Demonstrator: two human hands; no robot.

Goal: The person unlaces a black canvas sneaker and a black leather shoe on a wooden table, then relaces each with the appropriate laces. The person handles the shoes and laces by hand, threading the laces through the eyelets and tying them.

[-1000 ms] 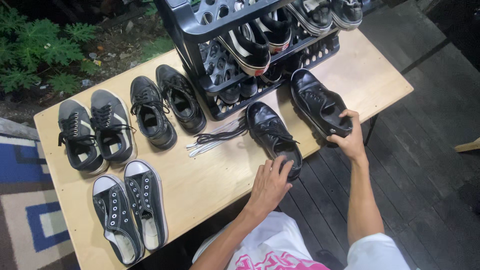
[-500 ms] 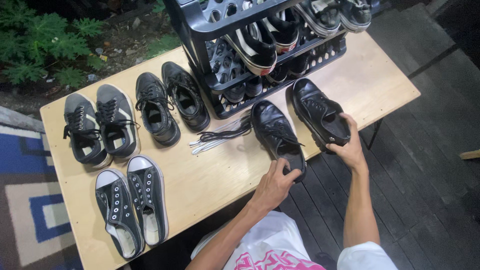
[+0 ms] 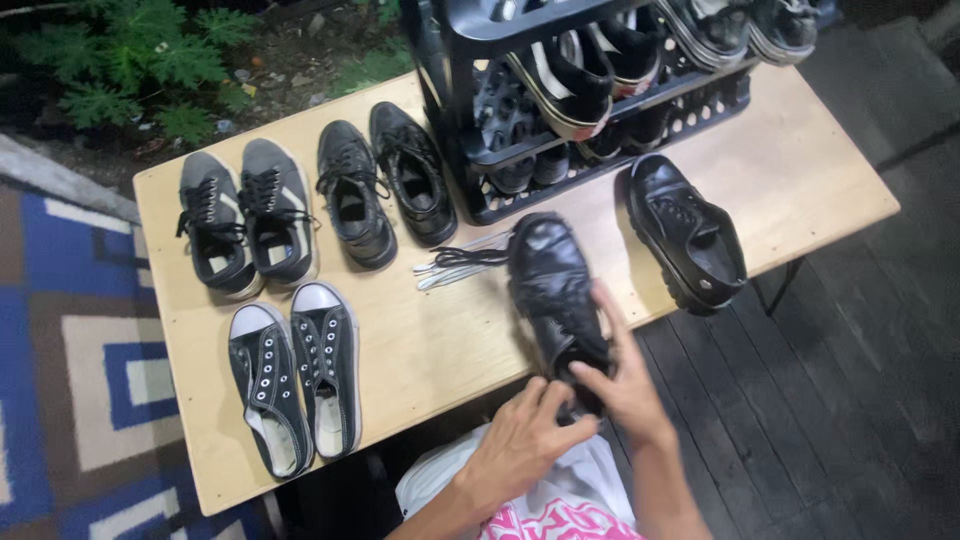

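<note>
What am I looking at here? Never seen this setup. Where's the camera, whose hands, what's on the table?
There is no machine here: a person works with bare hands, and the single camera sits on their head, looking down. The left hand and right hand both grip the heel end of a black leather shoe at the near edge of a wooden table. Its partner shoe lies to the right, untouched. Loose laces lie beside the held shoe. Further left lie three pairs: grey sneakers, black lace-up shoes and black canvas sneakers without laces. A black plastic shoe rack holding more shoes stands at the table's far side.
</note>
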